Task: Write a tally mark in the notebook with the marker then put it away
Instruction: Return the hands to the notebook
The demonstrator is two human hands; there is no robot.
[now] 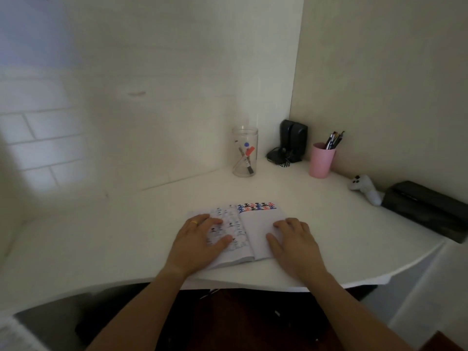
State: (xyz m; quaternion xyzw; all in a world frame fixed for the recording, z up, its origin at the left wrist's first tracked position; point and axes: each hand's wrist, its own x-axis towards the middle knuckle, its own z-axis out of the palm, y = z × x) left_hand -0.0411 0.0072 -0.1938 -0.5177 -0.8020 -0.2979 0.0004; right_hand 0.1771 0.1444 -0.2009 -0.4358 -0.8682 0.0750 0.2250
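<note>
- White counter (101, 239) filled a dim corner.
- Left hand (200, 239) lay flat on the open notebook (258, 224), fingers released.
- Right hand (296, 243) pressed the blank page, fingers spread, grasping nothing.
- Markers (247, 158) stood in a clear jar (244, 152) behind the notebook.

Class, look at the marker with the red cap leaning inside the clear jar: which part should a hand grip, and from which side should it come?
Grip the red-capped marker by its upper, capped end, coming straight down through the open mouth of the clear jar. The jar's wall encloses it all round, and it leans with that end uppermost. Both the left hand and right hand lie flat on the notebook, so either seems free.
</note>
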